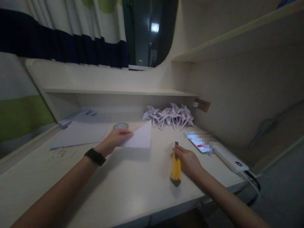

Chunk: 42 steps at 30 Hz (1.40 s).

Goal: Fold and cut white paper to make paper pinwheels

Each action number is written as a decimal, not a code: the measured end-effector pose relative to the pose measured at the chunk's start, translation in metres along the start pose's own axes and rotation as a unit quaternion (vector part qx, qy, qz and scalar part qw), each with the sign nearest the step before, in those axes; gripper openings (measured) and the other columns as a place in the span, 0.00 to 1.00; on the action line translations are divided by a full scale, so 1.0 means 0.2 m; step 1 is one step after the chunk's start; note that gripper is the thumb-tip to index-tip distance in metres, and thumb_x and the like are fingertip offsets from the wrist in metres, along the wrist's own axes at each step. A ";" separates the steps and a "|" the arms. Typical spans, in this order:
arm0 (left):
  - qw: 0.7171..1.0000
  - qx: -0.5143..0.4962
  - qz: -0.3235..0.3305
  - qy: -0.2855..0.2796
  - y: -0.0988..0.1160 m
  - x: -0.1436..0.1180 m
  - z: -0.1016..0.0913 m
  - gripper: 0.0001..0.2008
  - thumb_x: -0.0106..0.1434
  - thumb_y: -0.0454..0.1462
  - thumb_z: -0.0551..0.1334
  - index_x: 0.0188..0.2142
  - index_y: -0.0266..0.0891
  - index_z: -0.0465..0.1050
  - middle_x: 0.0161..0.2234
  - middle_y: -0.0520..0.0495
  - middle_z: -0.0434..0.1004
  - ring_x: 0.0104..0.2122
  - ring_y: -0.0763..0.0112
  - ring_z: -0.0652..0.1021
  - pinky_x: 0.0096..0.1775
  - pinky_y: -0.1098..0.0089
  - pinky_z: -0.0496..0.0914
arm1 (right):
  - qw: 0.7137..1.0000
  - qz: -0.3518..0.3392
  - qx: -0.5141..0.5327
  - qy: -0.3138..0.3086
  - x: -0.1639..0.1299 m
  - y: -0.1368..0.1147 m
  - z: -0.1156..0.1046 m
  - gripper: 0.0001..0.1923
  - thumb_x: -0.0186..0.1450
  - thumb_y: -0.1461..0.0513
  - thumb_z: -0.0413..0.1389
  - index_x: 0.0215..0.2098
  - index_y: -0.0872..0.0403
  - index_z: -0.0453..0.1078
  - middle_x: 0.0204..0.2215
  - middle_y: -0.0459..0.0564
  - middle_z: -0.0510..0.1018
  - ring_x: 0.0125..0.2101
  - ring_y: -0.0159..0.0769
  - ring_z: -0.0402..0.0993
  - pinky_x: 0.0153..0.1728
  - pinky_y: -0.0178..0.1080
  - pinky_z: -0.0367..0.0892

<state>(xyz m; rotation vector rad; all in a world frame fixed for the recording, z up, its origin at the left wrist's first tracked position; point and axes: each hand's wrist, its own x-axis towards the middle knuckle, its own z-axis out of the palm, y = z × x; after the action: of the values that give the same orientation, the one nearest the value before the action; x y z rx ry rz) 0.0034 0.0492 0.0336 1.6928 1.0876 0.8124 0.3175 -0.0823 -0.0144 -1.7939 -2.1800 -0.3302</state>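
Between the thumb and fingers of my left hand (118,136) is a folded sheet of white paper (142,136), its pointed corner up and its lower edge raised a little over the desk. A dark band circles that wrist. My right hand (188,160) is closed around a yellow utility knife (176,167), whose dark tip points away from me and whose wide end faces me. Whether its blade is out I cannot tell. Just behind my left hand lies a round, clock-like disc (120,126).
Several white paper pinwheels (169,115) are bunched at the back of the desk (133,196). A paper stack (83,129) and rubber bands (58,153) lie left. A lit phone (199,142) and a white power strip (229,156) with cables are right. A shelf (237,41) overhangs the right.
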 end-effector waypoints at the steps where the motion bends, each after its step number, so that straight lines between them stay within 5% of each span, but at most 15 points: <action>1: 0.999 -0.023 -0.014 0.024 -0.03 -0.04 -0.03 0.20 0.54 0.50 0.65 0.36 0.35 0.77 0.25 0.48 0.74 0.20 0.75 0.69 0.21 0.75 0.59 | 1.000 -0.014 -0.004 -0.003 0.01 0.00 0.00 0.12 0.67 0.63 0.51 0.45 0.57 0.73 0.51 0.61 0.75 0.44 0.46 0.78 0.45 0.44 0.73; 8: 0.983 -0.162 -0.016 0.090 -0.14 -0.17 -0.13 0.23 0.51 0.48 0.69 0.40 0.33 0.77 0.37 0.42 0.80 0.32 0.67 0.77 0.33 0.70 0.70 | 0.984 -0.166 0.066 -0.012 0.21 0.00 0.08 0.17 0.67 0.66 0.51 0.53 0.55 0.71 0.55 0.59 0.71 0.54 0.43 0.71 0.53 0.44 0.67; 17: 0.982 -0.159 -0.021 0.103 -0.11 -0.22 -0.11 0.22 0.50 0.47 0.69 0.37 0.31 0.78 0.36 0.41 0.80 0.31 0.66 0.76 0.33 0.69 0.69 | 0.978 -0.164 0.099 -0.088 0.43 0.08 0.17 0.22 0.67 0.68 0.48 0.57 0.49 0.67 0.61 0.51 0.64 0.60 0.38 0.62 0.59 0.44 0.59; 21: 0.987 -0.126 -0.021 0.097 -0.09 -0.23 -0.10 0.19 0.51 0.45 0.68 0.36 0.31 0.78 0.34 0.42 0.80 0.29 0.68 0.75 0.30 0.70 0.67 | 0.972 -0.196 0.054 -0.114 0.46 0.08 0.16 0.21 0.67 0.69 0.47 0.56 0.53 0.67 0.61 0.54 0.65 0.60 0.41 0.61 0.60 0.45 0.58; 29: 0.987 -0.117 -0.014 0.107 -0.09 -0.24 -0.09 0.20 0.50 0.47 0.68 0.35 0.32 0.78 0.33 0.42 0.81 0.30 0.65 0.76 0.33 0.67 0.68 | 0.965 -0.235 0.021 -0.116 0.47 0.13 0.16 0.25 0.64 0.74 0.46 0.58 0.54 0.64 0.60 0.57 0.66 0.60 0.38 0.62 0.59 0.45 0.60; 42: 0.987 -0.152 -0.018 0.045 -0.09 -0.26 -0.07 0.22 0.53 0.50 0.67 0.38 0.33 0.78 0.37 0.39 0.81 0.32 0.62 0.78 0.36 0.64 0.70 | 0.969 -0.194 0.084 -0.128 0.44 0.16 0.16 0.27 0.66 0.69 0.46 0.63 0.49 0.58 0.62 0.51 0.63 0.60 0.37 0.62 0.59 0.44 0.60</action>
<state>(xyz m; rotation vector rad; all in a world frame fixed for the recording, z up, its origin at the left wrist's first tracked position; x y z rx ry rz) -0.0337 0.0099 0.0197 1.3877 0.9952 0.9869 0.3314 0.0170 -0.0123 -1.3774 -2.6500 0.0108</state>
